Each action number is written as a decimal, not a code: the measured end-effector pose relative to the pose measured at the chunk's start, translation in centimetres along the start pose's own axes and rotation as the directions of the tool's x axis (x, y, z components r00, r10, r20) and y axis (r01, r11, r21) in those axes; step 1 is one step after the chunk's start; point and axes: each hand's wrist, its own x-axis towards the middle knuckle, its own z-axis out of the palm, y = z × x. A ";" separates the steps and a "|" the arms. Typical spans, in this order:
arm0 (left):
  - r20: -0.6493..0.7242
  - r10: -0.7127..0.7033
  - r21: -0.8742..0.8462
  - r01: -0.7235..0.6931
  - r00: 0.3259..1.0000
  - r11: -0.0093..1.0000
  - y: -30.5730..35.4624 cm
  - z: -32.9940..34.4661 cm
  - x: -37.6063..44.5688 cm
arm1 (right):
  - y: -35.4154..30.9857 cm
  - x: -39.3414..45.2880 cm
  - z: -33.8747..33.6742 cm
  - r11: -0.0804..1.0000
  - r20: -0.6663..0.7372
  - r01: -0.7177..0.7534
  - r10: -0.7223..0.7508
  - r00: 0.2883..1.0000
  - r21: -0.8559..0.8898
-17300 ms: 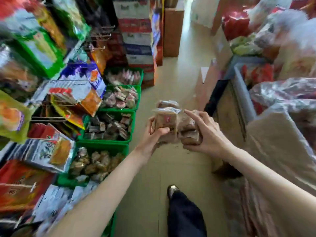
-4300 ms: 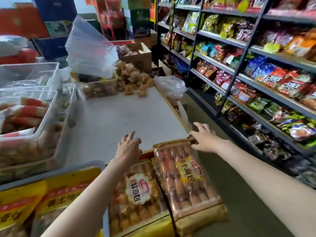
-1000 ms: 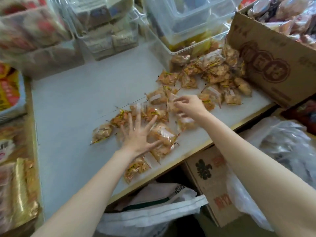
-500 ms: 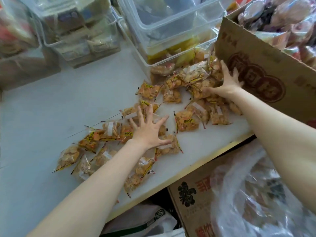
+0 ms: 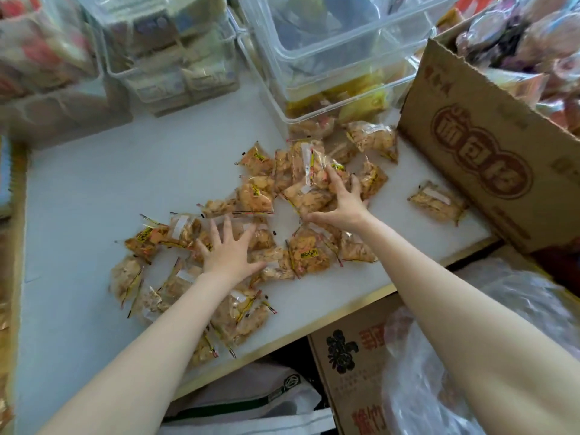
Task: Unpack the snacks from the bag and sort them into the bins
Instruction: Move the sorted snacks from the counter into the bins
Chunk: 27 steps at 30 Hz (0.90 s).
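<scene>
Snack packets [image 5: 251,215], small clear wrappers with orange-brown contents, lie scattered in a loose band across the white desk [image 5: 94,183], from its near edge up to the clear bins [image 5: 329,73] at the back. The left hand [image 5: 230,251] lies flat on the middle of the band, fingers [image 5: 227,226] spread wide and palm down, pressing on several packets without closing round any. The right hand [image 5: 339,202] is further back, fingers curled down over a bunched heap of packets, thumb out to the left under the heap; it cups them, but whether it truly grips one I cannot tell. One single packet [image 5: 436,202] lies apart to the right, just beside the brown cardboard box [image 5: 489,158]. A second carton [image 5: 351,356] and a clear plastic bag [image 5: 417,387] sit below the desk's edge.
</scene>
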 end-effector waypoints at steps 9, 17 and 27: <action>-0.556 0.094 -0.189 -0.236 0.826 0.953 0.6 -0.1 -3.5 | -1.2 -1.3 0.2 0.970 -0.046 0.243 -0.243 0.969 0.003; 0.131 0.360 0.033 -0.367 0.924 0.930 7.2 1.5 -1.8 | 11.7 2.9 -8.3 0.835 -0.186 -0.291 0.229 0.955 -0.468; 0.135 0.224 0.230 -0.250 0.965 0.940 4.9 3.4 -2.6 | 4.3 -2.9 1.0 0.937 0.188 0.031 0.037 0.982 -0.348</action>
